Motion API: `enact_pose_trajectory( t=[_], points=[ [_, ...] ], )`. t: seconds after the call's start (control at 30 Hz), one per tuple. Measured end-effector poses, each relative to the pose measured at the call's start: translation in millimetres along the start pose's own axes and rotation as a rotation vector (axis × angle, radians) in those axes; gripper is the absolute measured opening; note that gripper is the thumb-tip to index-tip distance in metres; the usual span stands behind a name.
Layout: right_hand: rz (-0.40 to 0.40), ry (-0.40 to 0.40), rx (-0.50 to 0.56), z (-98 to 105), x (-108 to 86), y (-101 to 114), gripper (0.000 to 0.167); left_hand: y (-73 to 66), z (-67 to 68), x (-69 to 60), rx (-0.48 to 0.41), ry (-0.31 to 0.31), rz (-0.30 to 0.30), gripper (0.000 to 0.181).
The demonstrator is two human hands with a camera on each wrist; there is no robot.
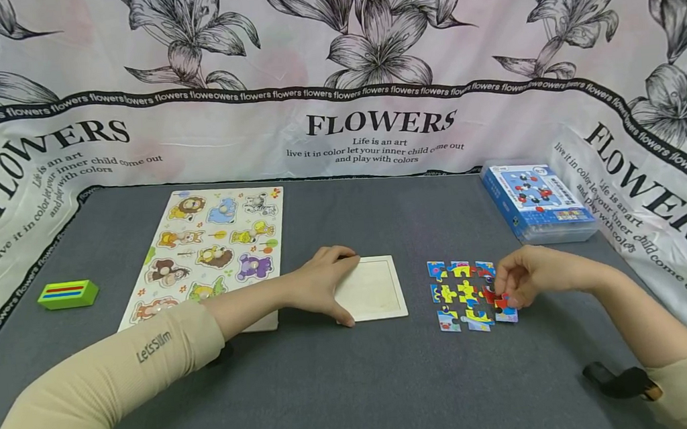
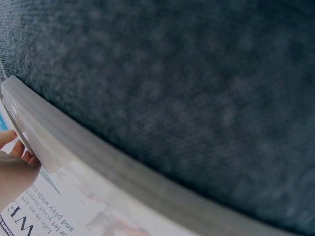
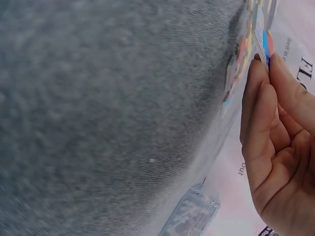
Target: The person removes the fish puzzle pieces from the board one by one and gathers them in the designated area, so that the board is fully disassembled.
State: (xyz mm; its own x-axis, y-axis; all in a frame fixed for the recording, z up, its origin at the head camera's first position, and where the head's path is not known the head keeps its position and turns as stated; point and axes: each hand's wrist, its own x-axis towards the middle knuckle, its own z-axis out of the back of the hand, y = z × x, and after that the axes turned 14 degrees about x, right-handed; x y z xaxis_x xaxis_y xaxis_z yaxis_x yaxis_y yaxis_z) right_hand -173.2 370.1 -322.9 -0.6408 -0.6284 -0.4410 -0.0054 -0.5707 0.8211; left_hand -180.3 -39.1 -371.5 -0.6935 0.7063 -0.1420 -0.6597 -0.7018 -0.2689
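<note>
In the head view my left hand (image 1: 319,284) grips the left side of a shallow cream puzzle frame (image 1: 382,287), thumb at the near corner and fingers at the far one. The frame's inside is bare. To its right lie several colourful jigsaw pieces (image 1: 466,291), set in loose rows with gaps between them. My right hand (image 1: 536,273) is over their right edge. In the right wrist view its thumb and fingertips pinch a thin puzzle piece (image 3: 260,34), seen nearly edge-on; its picture is mostly hidden.
An animal picture board (image 1: 212,235) lies left of the frame, partly under my left forearm. Farther left is a green block with coloured stripes (image 1: 68,295). A blue box (image 1: 539,202) sits behind my right hand. A flower-print cloth (image 1: 373,131) borders the grey tabletop (image 1: 357,388).
</note>
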Motion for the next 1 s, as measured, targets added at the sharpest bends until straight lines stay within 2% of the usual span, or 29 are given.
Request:
enact_pose_trajectory(
  t=[0.23, 1.0],
  points=[
    [-0.017, -0.002, -0.016, -5, 3.4, -4, 0.014, 0.0, 1.4, -0.1, -0.003, 0.002, 0.001, 0.109],
    [-0.104, -0.109, -0.093, -12, 5.5, 5, 0.015, -1.9, 1.2, -1.0, -0.01, 0.015, -0.002, 0.108]
  ],
)
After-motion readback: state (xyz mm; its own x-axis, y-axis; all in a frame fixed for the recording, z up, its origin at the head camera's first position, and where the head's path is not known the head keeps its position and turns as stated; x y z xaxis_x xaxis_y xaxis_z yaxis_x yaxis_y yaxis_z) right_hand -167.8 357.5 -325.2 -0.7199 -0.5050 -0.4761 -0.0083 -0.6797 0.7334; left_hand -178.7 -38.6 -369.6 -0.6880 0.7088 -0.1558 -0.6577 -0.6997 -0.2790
